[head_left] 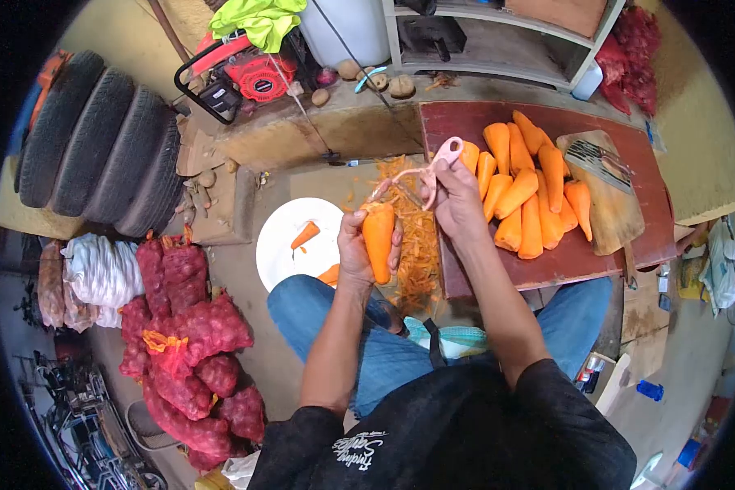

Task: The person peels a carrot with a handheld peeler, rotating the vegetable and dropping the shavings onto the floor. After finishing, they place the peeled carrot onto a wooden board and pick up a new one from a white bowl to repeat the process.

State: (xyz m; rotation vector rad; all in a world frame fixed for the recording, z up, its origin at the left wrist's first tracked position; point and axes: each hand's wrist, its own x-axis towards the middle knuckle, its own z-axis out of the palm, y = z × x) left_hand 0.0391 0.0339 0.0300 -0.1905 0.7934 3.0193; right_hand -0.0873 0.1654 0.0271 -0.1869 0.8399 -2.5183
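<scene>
My left hand (pixel 354 251) is closed around a carrot (pixel 379 243), its thick end pointing away from me. In my right hand (pixel 457 200) is a pink peeler (pixel 448 152), gripped between thumb and fingers just to the right of the carrot. The peeler's head reaches toward the carrot's top end; whether it touches cannot be told. Orange peelings (pixel 416 265) lie in a heap on the floor below my hands. To the left, a white plate (pixel 276 237) bears a carrot piece (pixel 305 235) and another orange piece, partly hidden by my knee.
A dark red table (pixel 475 276) at my right carries several peeled carrots (pixel 518 194), a wooden board (pixel 615 214) and a metal grater (pixel 598 166). Red mesh sacks (pixel 196 335) and stacked tyres (pixel 110 139) stand left. Ahead are a red machine (pixel 261 79) and a shelf (pixel 482 61).
</scene>
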